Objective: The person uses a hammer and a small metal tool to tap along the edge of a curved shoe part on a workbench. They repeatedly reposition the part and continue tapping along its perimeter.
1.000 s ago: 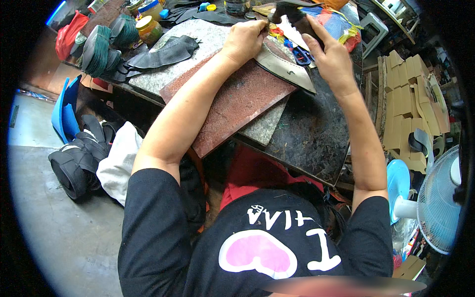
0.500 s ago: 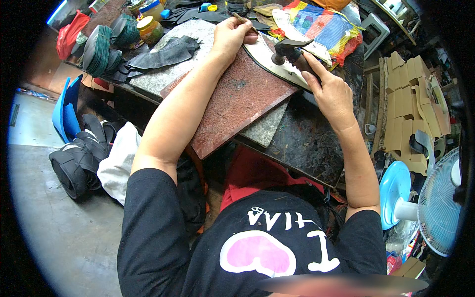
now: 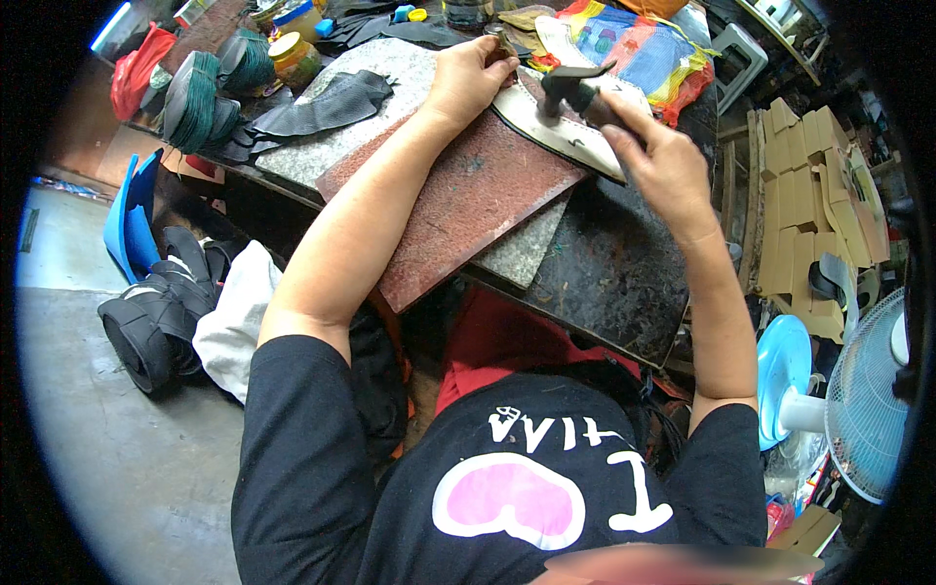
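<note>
My left hand (image 3: 468, 80) presses down on the far end of a pale shoe sole (image 3: 561, 132) that lies on a reddish stone slab (image 3: 458, 210). My right hand (image 3: 655, 161) grips the handle of a dark hammer (image 3: 570, 86), whose head is raised just above the sole. The sole has a dark rim and runs from my left hand toward my right.
A grey stone slab (image 3: 375, 107) lies under the red one on a dark workbench (image 3: 609, 283). Black rubber pieces (image 3: 322, 107), green thread spools (image 3: 195, 97) and a jar (image 3: 292, 54) sit at the back left. Cardboard stacks (image 3: 795, 195) and a blue fan (image 3: 838, 390) stand at right. Black shoe parts (image 3: 161, 312) lie on the floor.
The right hand has taken up the hammer and lifted it over the sole. My left hand has stayed at the far end of the sole, holding it down.
</note>
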A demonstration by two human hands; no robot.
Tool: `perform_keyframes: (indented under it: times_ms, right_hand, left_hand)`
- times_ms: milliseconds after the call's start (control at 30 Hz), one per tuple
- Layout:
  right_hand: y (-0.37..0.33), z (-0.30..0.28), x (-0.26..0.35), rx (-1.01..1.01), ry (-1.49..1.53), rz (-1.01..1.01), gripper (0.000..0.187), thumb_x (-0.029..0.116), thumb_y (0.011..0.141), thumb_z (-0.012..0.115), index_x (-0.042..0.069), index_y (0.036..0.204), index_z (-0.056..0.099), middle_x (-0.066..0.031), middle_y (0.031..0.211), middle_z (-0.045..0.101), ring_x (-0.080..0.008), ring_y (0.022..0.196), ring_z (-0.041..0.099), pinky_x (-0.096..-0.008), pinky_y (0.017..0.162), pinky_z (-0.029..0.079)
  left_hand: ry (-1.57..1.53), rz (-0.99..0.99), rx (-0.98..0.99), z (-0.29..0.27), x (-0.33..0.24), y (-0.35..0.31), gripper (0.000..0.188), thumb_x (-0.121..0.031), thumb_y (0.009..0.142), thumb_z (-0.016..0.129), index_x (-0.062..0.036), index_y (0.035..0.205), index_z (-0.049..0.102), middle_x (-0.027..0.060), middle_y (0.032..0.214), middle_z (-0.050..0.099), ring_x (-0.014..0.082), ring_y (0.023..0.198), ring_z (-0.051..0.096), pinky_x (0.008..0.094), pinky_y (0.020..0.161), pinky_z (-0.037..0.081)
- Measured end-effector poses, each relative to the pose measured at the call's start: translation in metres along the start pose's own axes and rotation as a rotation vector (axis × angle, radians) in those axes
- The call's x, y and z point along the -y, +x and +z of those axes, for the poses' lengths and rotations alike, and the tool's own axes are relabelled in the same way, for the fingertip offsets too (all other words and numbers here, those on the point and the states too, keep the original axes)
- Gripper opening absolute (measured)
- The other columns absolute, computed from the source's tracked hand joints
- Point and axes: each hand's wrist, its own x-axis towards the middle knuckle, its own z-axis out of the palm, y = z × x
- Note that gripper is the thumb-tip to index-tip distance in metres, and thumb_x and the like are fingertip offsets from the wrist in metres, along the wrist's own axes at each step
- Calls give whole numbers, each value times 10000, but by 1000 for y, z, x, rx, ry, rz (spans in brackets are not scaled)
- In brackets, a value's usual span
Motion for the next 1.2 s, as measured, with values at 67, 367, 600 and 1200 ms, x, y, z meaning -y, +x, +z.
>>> perform_keyframes:
  times_ms: [67, 367, 600, 1200]
  right_hand:
    - [11, -14, 2, -224, 151, -108, 355, 455, 917, 614, 331, 1249, 647, -162, 952, 709, -361, 876, 689, -449, 758, 542]
    - [32, -4, 9, -97, -8, 73, 434, 466, 962, 547, 355, 1381, 529, -173, 1083, 690, -386, 1001, 658, -423, 830, 518]
    - [-4, 15, -4, -21, -101, -67, 423, 460, 941, 557, 381, 1356, 540, -162, 881, 705, -372, 805, 690, -462, 687, 554]
    - [-4, 23, -5, 8, -104, 21, 423, 464, 941, 559, 358, 1350, 549, -189, 906, 704, -372, 845, 691, -463, 733, 547]
  left_hand:
    - [124, 116, -16, 1, -4, -1, 175, -162, 852, 699, -10, 938, 680, 164, 874, 716, 277, 791, 715, 351, 714, 559]
    - [397, 319, -18, 5, -15, -3, 181, -150, 813, 694, -23, 940, 672, 195, 863, 685, 359, 833, 679, 414, 756, 543]
    - [304, 148, -32, 3, -9, -3, 206, -147, 853, 687, 5, 991, 674, 191, 865, 700, 329, 787, 695, 379, 731, 556]
    - [36, -25, 23, -2, -5, -2, 178, -130, 887, 683, 13, 993, 680, 107, 838, 730, 134, 716, 703, 285, 659, 567]
